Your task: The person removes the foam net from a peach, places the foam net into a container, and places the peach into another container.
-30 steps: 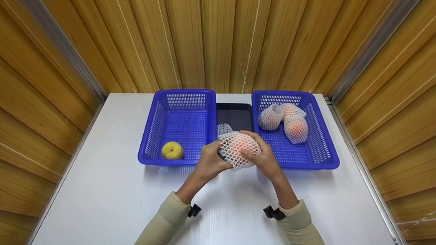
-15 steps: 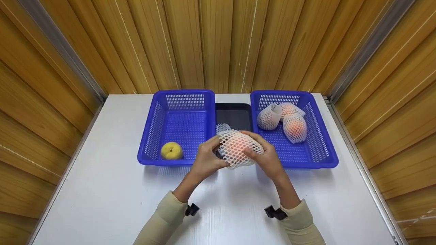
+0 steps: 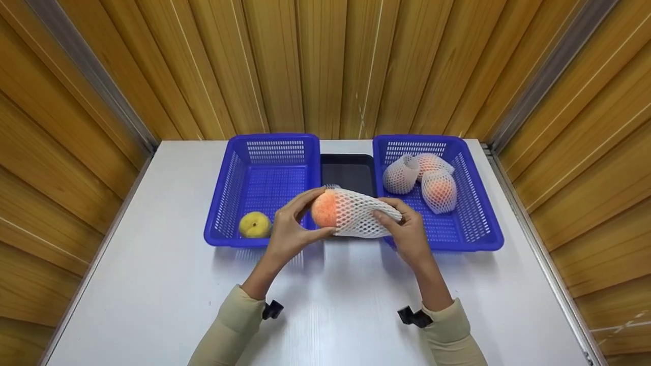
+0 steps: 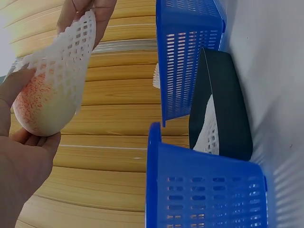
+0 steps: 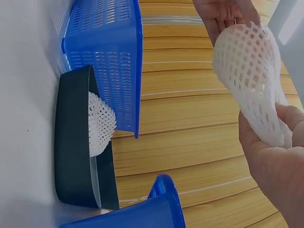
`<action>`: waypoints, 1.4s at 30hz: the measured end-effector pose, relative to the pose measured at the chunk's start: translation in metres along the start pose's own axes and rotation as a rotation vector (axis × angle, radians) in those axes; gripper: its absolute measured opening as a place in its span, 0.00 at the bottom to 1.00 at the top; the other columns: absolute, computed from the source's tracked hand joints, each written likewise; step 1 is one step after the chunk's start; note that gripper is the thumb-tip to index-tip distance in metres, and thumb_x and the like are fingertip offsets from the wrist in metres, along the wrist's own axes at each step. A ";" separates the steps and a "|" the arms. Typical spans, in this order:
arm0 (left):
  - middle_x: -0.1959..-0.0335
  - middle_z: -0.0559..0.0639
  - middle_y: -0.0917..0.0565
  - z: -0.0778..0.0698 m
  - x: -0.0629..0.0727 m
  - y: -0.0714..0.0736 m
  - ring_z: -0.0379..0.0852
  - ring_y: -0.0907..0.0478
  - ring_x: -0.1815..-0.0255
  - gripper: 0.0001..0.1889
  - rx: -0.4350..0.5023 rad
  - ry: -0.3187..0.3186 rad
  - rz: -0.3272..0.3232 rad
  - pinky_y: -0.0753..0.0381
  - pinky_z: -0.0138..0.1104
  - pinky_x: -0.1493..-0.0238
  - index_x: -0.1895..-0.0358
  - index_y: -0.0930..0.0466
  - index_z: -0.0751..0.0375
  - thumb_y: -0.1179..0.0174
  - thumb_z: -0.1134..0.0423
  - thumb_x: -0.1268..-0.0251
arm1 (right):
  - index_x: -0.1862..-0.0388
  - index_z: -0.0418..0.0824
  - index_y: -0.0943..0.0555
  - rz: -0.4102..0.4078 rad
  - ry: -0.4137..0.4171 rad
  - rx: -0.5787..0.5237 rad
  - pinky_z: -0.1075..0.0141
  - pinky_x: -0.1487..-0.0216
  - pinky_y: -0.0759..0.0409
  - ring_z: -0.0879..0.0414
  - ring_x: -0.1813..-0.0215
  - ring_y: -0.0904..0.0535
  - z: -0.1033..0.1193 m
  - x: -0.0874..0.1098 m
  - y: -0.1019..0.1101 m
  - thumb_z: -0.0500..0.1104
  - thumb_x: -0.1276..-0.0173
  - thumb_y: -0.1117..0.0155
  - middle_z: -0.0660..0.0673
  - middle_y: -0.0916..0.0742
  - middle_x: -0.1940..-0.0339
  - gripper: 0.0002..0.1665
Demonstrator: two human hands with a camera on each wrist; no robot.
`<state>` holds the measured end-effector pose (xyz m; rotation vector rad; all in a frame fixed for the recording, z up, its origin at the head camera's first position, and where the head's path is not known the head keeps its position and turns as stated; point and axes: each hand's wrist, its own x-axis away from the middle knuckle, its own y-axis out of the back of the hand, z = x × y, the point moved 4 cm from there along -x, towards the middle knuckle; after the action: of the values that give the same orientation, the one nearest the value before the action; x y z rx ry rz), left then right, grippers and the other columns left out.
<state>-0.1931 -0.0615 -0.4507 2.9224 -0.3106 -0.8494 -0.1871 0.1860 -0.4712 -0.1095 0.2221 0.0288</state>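
Above the front of the black tray (image 3: pixel 347 170), both hands hold a peach (image 3: pixel 324 208) partly covered by a white foam net sleeve (image 3: pixel 358 216). My left hand (image 3: pixel 290 226) grips the fruit's bare, orange-red left end between thumb and fingers. On the other side, my right hand (image 3: pixel 411 234) pinches the narrowed tail of the net. From the left wrist, the peach (image 4: pixel 47 107) looks pale with red speckles, with the net (image 4: pixel 76 45) drawn off toward the other hand. Another foam net (image 5: pixel 99 124) lies in the black tray, mostly hidden in the head view.
A blue basket (image 3: pixel 212 231) at left contains one round yellow fruit (image 3: pixel 255 224). The blue basket (image 3: pixel 496 239) at right contains several netted fruits (image 3: pixel 439 190). Between them stands the tray, on a white table (image 3: pixel 152 284) walled by wood-look panels (image 3: pixel 325 66).
My left hand has moved left and my right hand slightly right. The peach's bare end now shows at the left, and the net stretches out to the right in a longer shape.
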 end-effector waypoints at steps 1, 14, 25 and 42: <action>0.34 0.55 0.22 0.000 0.000 0.002 0.48 0.25 0.32 0.40 -0.001 -0.002 -0.008 0.26 0.41 0.31 0.33 0.24 0.63 0.18 0.67 0.55 | 0.44 0.31 0.18 -0.018 -0.003 0.008 0.61 0.52 0.13 0.49 0.51 0.14 0.000 -0.001 0.002 0.32 0.31 0.33 0.39 0.14 0.50 0.17; 0.35 0.54 0.21 0.002 0.000 0.035 0.48 0.23 0.34 0.39 -0.146 0.033 -0.071 0.23 0.40 0.34 0.33 0.23 0.61 0.18 0.62 0.54 | 0.40 0.34 0.19 -0.131 -0.029 0.068 0.61 0.53 0.12 0.48 0.50 0.14 -0.008 -0.005 0.010 0.34 0.29 0.34 0.36 0.14 0.47 0.19; 0.37 0.53 0.19 0.010 0.004 0.064 0.47 0.21 0.37 0.40 -0.347 0.061 -0.087 0.21 0.36 0.37 0.34 0.22 0.59 0.17 0.59 0.56 | 0.36 0.42 0.18 -0.145 0.135 0.407 0.75 0.64 0.19 0.52 0.59 0.16 -0.009 -0.008 -0.002 0.30 0.26 0.40 0.39 0.15 0.40 0.22; 0.38 0.58 0.19 0.021 0.003 0.097 0.52 0.20 0.40 0.41 -0.478 0.068 -0.081 0.19 0.45 0.38 0.35 0.22 0.64 0.16 0.61 0.58 | 0.34 0.27 0.24 -0.142 0.338 0.829 0.50 0.27 0.30 0.36 0.31 0.27 -0.045 -0.042 -0.042 0.15 0.38 0.47 0.32 0.21 0.33 0.32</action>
<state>-0.2188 -0.1571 -0.4567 2.5206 0.0190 -0.7128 -0.2364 0.1388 -0.5011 0.7007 0.5464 -0.2243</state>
